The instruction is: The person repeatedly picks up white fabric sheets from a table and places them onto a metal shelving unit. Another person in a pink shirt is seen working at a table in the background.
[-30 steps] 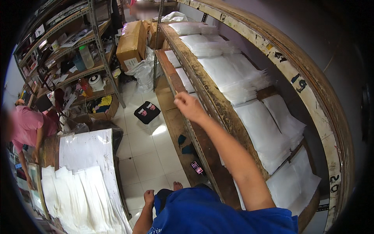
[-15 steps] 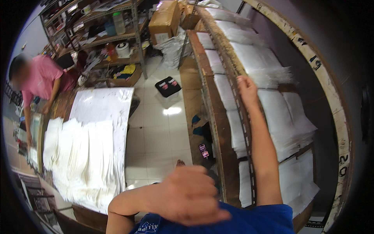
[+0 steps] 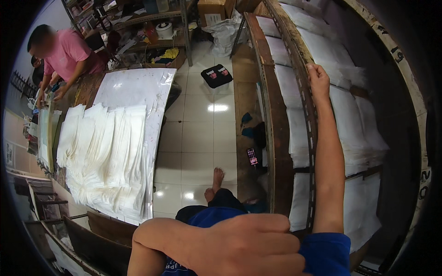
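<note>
My left hand [image 3: 248, 246] is bent across my chest close to the view. Its back faces up and its fingers are curled and pressed together; the fingertips and anything inside them are hidden. My right arm stretches forward along the rack on the right. There my right hand [image 3: 318, 83] is closed on the rack's edge, a dark slotted metal rail [image 3: 309, 103]. Just beside it lie stacks of thin white sheets [image 3: 347, 108] on the rack's upper shelf. More white sheets [image 3: 288, 89] lie on the level left of the rail.
At left, a fanned pile of white sheets [image 3: 103, 156] lies on a table with a white board [image 3: 133, 87]. A person in pink [image 3: 76, 53] works beyond it. A black-topped stool [image 3: 216, 76] stands on the tiled floor [image 3: 195, 138]. A phone [image 3: 252, 156] lies beside the rack.
The view has shifted, so table and rack appear farther right and my bare foot shows more. My left hand sits lower in the view. My right hand stays on the rail.
</note>
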The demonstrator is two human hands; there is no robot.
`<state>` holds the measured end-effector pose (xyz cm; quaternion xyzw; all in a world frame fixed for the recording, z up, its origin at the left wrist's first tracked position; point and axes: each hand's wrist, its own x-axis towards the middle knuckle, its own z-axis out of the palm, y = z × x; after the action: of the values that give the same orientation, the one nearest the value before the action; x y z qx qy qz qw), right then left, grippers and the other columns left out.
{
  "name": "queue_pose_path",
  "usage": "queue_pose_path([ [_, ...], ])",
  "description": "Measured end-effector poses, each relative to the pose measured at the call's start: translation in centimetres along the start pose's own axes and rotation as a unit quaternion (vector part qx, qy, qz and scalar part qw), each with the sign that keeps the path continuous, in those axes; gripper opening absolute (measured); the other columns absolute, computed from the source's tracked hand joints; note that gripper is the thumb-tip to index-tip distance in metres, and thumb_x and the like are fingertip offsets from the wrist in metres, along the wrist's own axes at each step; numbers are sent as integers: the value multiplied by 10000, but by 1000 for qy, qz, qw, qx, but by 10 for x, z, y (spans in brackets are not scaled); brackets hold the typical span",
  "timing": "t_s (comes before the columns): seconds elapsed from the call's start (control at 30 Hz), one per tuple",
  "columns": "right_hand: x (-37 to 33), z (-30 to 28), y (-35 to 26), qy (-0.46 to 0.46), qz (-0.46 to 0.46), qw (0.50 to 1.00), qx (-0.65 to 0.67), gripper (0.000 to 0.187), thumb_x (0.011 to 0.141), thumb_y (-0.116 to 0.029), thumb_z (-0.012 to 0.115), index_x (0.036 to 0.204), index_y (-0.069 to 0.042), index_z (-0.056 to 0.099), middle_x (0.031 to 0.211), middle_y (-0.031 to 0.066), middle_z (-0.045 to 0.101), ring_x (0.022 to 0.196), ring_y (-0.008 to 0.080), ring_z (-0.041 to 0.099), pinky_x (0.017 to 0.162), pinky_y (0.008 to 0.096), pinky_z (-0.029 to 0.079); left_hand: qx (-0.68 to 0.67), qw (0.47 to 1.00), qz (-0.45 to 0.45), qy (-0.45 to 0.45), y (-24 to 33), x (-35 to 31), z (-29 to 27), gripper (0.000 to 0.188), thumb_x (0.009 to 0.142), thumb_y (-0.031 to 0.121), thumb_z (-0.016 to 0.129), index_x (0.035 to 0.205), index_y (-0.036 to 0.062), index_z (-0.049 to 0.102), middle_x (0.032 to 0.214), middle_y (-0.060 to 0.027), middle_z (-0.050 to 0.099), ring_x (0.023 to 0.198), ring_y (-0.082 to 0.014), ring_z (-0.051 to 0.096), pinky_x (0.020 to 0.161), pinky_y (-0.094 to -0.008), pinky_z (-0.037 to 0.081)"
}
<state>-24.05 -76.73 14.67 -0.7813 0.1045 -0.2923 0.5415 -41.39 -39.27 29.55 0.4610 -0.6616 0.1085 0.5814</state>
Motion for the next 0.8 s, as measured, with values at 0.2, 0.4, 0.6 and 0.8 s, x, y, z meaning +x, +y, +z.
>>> queue_pose_path([
  [0.2, 5, 0, 3, -4, 21, 1000, 22, 224, 897, -237, 597, 965, -29, 642, 679, -40, 526, 599, 39, 446, 540, 200, 353, 184, 959, -215, 17, -18, -46, -1, 441, 709, 144, 764, 542, 124, 357, 525, -8, 369, 467, -172, 417, 437, -311, 278],
  [0.4, 7, 12, 6, -11, -80, 990, -118, 264, 891, -216, 602, 996, 23, 644, 857, 40, 635, 826, 129, 574, 800, 286, 453, 311, 821, -478, 16, -46, -137, -19, 295, 743, 127, 725, 613, 75, 465, 597, -65, 517, 525, -252, 499, 517, -354, 388],
  [0.6, 0, 21, 2, -46, -118, 973, -194, 176, 909, -171, 576, 927, 0, 616, 744, -11, 546, 685, 69, 463, 634, 234, 404, 356, 738, -572, 37, -40, -191, -59, 117, 844, 139, 613, 895, 37, 590, 809, -133, 588, 706, -309, 579, 620, -400, 454],
  [0.8, 4, 28, 7, -71, -112, 970, -203, 162, 910, -149, 547, 889, 6, 584, 711, 2, 530, 649, 81, 463, 609, 262, 406, 444, 688, -559, 130, -38, -202, -94, 115, 852, 105, 580, 939, 37, 611, 835, -136, 615, 743, -325, 590, 649, -409, 464],
])
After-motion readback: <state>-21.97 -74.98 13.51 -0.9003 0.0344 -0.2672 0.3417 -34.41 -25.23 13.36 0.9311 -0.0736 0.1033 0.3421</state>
